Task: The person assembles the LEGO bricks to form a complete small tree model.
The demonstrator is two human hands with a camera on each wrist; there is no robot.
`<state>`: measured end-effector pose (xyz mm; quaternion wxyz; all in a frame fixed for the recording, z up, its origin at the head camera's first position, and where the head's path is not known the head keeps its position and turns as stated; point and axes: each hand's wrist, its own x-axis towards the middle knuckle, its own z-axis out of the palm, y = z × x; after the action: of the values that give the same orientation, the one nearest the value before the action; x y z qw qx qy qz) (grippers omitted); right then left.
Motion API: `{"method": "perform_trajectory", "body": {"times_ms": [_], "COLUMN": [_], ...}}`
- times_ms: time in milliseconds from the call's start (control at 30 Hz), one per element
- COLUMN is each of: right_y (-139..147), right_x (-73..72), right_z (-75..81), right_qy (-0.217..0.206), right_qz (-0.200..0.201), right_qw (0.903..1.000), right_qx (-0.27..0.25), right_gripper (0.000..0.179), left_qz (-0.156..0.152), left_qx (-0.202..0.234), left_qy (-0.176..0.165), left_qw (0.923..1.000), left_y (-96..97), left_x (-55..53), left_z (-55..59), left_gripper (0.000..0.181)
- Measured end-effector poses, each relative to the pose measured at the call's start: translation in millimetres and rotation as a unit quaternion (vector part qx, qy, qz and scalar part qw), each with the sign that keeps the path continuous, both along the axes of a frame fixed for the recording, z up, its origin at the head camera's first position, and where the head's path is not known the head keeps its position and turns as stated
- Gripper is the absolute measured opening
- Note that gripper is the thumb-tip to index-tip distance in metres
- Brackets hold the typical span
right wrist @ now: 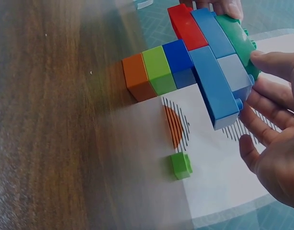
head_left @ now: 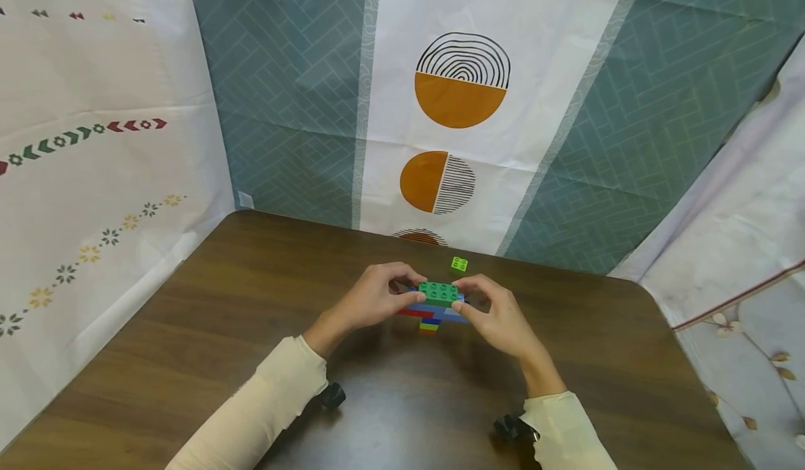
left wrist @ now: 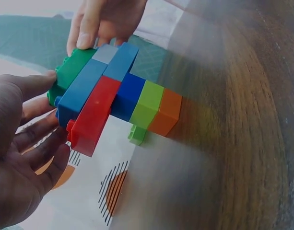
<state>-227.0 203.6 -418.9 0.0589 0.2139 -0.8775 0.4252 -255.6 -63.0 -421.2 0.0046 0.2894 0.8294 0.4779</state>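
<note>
A stack of toy building bricks stands upright on the table. On top lies a green brick [head_left: 438,292] with studs. Below it come a blue brick [left wrist: 82,91] beside a pale blue one [right wrist: 234,74], then a red brick [left wrist: 96,115] beside another blue one. A narrow column of dark blue [right wrist: 178,56], lime [right wrist: 158,69] and orange [right wrist: 137,79] bricks forms the base. My left hand [head_left: 371,299] pinches the green brick's left end, thumb on the near side. At its right end, my right hand [head_left: 503,320] pinches it likewise.
A loose lime green brick [head_left: 460,265] sits behind the stack, near the table's back edge. The brown wooden table [head_left: 264,281] meets a patterned cloth [head_left: 295,107] at the back, with more cloth hanging at both sides.
</note>
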Motion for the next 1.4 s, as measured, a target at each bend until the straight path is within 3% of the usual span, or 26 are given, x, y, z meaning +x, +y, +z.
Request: {"method": "perform_trajectory", "body": {"times_ms": [267, 567, 933, 1200, 1400], "right_y": [-1.7, 2.3, 5.9, 18.6, 23.1], "right_x": [-1.0, -1.3, -3.3, -25.5, -50.6], "right_z": [-1.4, 4.4, 6.6, 13.3, 20.6], "right_qy": [-0.008, -0.018, -0.042, -0.013, -0.029], "right_qz": [0.001, 0.002, 0.022, 0.019, -0.005], "right_qw": [1.0, 0.9998, 0.9989, 0.9994, 0.9993], "right_qx": [0.001, 0.007, 0.0, -0.027, -0.022], "right_gripper": [0.031, 0.033, 0.036, 0.033, 0.034], "left_qz": [-0.001, -0.026, -0.03, -0.03, -0.028], "left_qx": [0.0, 0.002, -0.005, -0.016, -0.026], "left_qy": [-0.003, 0.03, 0.025, 0.018, 0.013], "left_qw": [1.0, 0.9992, 0.9992, 0.9993, 0.9992], "left_y": [-2.9, -4.1, -8.6, -9.6, -12.2], "left_x": [0.7, -1.7, -4.5, -4.7, -4.1], "left_z": [0.0, 3.0, 1.9, 3.3, 4.9], "left_gripper": [0.027, 0.029, 0.029, 0.027, 0.027]}}
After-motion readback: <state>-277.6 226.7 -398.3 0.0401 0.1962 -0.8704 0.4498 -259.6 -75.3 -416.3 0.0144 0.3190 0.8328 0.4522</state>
